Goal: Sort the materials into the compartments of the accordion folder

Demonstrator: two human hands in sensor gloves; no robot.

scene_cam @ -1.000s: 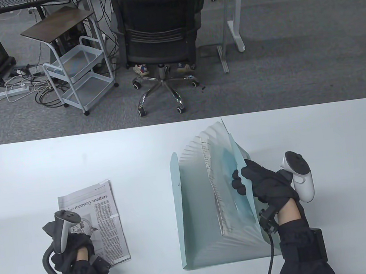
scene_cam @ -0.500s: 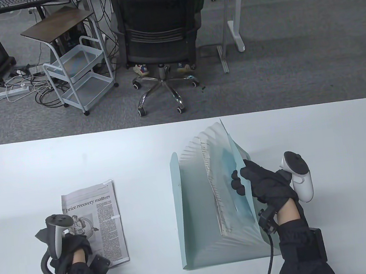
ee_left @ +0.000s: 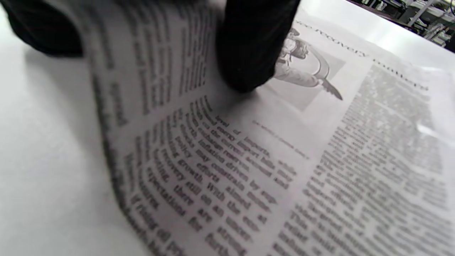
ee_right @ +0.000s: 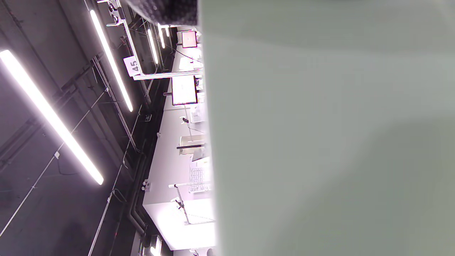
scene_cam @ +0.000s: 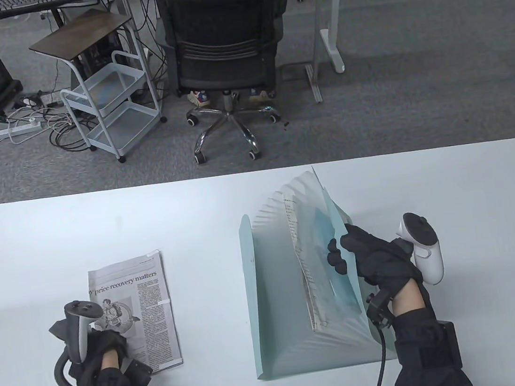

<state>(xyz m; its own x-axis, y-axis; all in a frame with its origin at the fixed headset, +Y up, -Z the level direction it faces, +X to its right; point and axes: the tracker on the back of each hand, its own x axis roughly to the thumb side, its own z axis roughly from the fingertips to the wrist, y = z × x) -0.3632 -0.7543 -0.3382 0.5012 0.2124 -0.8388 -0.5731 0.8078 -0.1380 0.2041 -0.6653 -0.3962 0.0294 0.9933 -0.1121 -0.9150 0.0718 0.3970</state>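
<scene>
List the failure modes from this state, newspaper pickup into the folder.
1. The left hand grips the newspaper only at its near left edge, which curls up in the left wrist view; lifted from there, the loose sheets may sag or fan apart.
2. The accordion folder stands open only because the right hand pulls its front flap back; if that slips, the pockets may close.
3. A sheet already stands in one pocket and could snag the newcomer.

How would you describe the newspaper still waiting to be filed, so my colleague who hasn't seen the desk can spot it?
On the white table, look left of the pale green accordion folder. The loose newspaper lies flat there, its near corner lifted by the left hand. Unlike the printed sheet standing inside the folder, it shows a headline and a cartoon figure.
</scene>
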